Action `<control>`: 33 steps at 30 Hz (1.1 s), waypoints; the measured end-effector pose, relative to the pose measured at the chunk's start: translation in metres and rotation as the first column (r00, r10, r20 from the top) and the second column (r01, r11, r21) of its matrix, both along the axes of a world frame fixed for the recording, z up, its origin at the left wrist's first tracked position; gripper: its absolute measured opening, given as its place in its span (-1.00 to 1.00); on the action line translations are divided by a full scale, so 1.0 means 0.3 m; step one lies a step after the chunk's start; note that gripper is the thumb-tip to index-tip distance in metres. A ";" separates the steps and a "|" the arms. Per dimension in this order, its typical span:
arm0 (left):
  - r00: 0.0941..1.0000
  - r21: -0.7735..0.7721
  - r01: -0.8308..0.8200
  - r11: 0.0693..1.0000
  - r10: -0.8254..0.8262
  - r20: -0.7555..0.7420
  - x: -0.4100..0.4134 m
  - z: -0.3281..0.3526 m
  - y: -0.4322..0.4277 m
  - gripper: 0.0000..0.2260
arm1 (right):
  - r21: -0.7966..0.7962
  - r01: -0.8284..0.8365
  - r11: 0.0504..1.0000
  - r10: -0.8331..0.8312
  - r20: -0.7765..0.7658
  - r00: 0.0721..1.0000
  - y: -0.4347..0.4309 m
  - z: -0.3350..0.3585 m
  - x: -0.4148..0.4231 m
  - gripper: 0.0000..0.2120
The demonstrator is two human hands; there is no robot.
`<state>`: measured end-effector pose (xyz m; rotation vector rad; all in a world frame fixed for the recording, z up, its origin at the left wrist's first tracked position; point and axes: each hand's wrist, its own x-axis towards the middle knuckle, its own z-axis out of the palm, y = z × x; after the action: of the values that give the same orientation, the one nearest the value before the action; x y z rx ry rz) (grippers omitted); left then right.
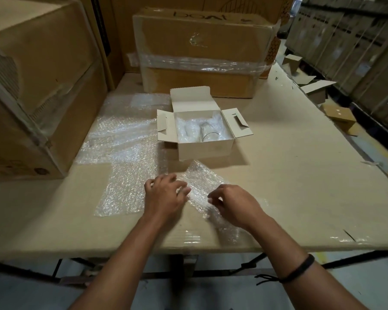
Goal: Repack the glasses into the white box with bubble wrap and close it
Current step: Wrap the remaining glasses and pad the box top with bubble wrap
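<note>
The white box [205, 147] stands open in the middle of the cardboard-covered table, its lid and side flaps spread out. Inside lie bubble wrap and a clear glass [207, 132]. In front of the box a sheet of bubble wrap [202, 183] lies on the table. My left hand [165, 195] rests on its left edge with fingers curled. My right hand [233, 205] pinches the sheet from the right. Whether a glass lies under this sheet is hidden.
More bubble wrap sheets [123, 153] cover the table to the left. Large brown cartons stand at the left [38, 86] and behind the white box [202, 54]. Small cardboard boxes [338, 117] lie off the table's right edge, with stacked cartons beyond.
</note>
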<state>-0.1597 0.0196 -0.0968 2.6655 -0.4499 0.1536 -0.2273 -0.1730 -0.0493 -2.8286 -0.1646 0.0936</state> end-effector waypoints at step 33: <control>0.867 -0.431 0.118 0.894 -0.305 -0.394 0.137 0.070 0.107 -0.70 | -0.074 0.041 0.996 -0.047 -0.074 0.996 -0.159 0.003 0.048 -0.84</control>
<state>-0.1185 0.0517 -0.0759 2.1360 -0.4964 -0.4030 -0.2129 -0.2205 -0.0483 -2.8938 -0.0835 0.2011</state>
